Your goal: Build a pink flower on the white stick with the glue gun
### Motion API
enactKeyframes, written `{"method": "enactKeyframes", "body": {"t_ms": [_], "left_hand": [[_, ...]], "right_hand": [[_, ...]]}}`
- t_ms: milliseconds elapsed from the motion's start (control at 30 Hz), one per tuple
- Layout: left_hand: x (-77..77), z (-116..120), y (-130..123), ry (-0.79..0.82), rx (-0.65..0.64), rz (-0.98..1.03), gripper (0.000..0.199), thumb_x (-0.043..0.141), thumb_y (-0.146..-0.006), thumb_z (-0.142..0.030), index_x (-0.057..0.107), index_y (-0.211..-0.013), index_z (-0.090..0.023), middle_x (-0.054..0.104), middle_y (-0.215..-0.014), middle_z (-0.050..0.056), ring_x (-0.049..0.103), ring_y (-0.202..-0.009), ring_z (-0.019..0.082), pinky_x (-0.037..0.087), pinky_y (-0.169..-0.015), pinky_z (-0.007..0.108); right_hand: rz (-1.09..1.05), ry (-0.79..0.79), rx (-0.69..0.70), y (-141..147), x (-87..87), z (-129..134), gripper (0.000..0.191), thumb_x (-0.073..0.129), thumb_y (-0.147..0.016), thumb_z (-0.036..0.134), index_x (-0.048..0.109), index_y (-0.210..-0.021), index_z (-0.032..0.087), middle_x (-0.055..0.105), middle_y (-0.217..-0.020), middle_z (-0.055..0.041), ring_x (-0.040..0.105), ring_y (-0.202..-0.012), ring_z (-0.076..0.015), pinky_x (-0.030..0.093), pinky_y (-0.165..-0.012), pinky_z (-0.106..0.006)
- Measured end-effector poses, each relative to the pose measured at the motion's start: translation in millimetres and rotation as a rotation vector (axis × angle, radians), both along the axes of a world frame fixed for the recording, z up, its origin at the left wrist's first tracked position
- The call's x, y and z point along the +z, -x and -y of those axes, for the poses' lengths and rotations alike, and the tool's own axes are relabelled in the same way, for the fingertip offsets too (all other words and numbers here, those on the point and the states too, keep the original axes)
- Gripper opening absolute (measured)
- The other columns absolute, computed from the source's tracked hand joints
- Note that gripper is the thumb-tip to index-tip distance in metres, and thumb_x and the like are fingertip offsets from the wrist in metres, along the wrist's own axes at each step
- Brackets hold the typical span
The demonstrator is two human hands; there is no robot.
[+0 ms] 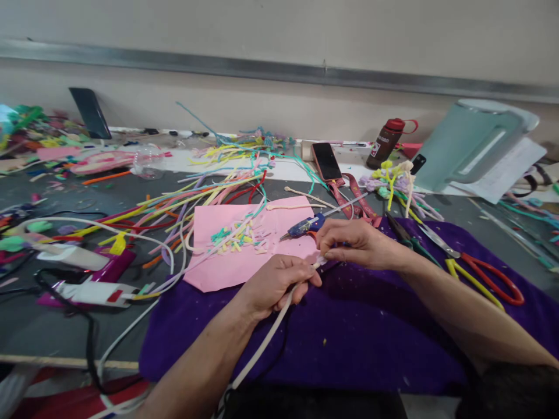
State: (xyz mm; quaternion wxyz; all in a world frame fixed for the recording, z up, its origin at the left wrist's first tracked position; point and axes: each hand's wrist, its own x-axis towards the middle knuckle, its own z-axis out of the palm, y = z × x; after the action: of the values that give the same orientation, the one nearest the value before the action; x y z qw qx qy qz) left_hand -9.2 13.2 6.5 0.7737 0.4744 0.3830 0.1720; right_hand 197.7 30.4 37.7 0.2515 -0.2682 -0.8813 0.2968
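Observation:
My left hand (290,279) is closed round a cream pipe cleaner (266,340), whose long end hangs down toward my lap. Fingers and thumb of my right hand (349,241) pinch at its upper tip, where a small pale lilac-white bit (321,262) shows. The fingertips partly cover that bit, so its shape is unclear. Just beyond the right fingers lie blue-handled cutting pliers (303,227), jaws pointing left. Both hands are above a purple cloth (349,337), beside a pink sheet (213,218) bearing a heap of short, cut pastel pieces (240,235).
Long coloured pipe cleaners (192,195) spread across the back left. Glue guns (96,291) with trailing cords lie at left. Red-and-yellow-handled scissors (489,279) rest at right. A phone (326,162), dark bottle (386,142) and pale green jug (471,142) line the back.

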Motion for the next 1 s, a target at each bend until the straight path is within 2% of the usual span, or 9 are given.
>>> {"method": "enactKeyframes", "body": {"t_ms": [433, 600, 833, 1000], "left_hand": [[-1.4, -0.3, 0.5, -0.009, -0.014, -0.012, 0.022, 0.051, -0.075, -0.03, 0.063, -0.07, -0.011, 0.048, -0.037, -0.004, 0.024, -0.023, 0.001, 0.013, -0.026, 0.015], [-0.1, -1.0, 0.0, -0.004, 0.0, -0.015, 0.023, 0.052, -0.075, -0.03, 0.063, -0.07, -0.011, 0.048, -0.037, -0.004, 0.026, -0.023, 0.001, 0.014, -0.026, 0.015], [-1.2, -0.6, 0.8, -0.018, 0.04, 0.076, 0.025, 0.05, -0.077, -0.029, 0.063, -0.072, -0.009, 0.053, -0.04, -0.001, 0.03, -0.024, 0.002, 0.015, -0.027, 0.015], [1.4, 0.6, 0.6, -0.068, 0.128, 0.134, 0.027, 0.049, -0.078, -0.032, 0.061, -0.073, -0.009, 0.057, -0.048, 0.001, 0.034, -0.026, 0.002, 0.019, -0.028, 0.015]], "right_hand": [[0.057, 0.055, 0.032, -2.6, 2.4, -0.9, 0.013, 0.05, -0.084, 0.022, 0.059, -0.083, 0.012, 0.056, -0.09, -0.0056, 0.053, -0.081, -0.0114, 0.043, -0.074, -0.026], [-0.038, 0.056, 0.009, -3.4, 2.8, -0.6, 0.015, 0.053, -0.082, 0.023, 0.064, -0.088, 0.015, 0.058, -0.091, -0.0062, 0.055, -0.083, -0.0126, 0.044, -0.075, -0.028], [-0.298, 0.063, -0.199, -5.3, 6.7, -0.7, 0.018, 0.054, -0.081, 0.021, 0.066, -0.094, 0.018, 0.061, -0.091, -0.0061, 0.056, -0.085, -0.0143, 0.044, -0.076, -0.029], [-0.37, 0.323, -0.323, 2.2, -3.9, -1.0, 0.019, 0.055, -0.08, 0.029, 0.064, -0.086, 0.013, 0.06, -0.076, -0.0029, 0.054, -0.063, -0.0096, 0.043, -0.056, -0.021]]}}
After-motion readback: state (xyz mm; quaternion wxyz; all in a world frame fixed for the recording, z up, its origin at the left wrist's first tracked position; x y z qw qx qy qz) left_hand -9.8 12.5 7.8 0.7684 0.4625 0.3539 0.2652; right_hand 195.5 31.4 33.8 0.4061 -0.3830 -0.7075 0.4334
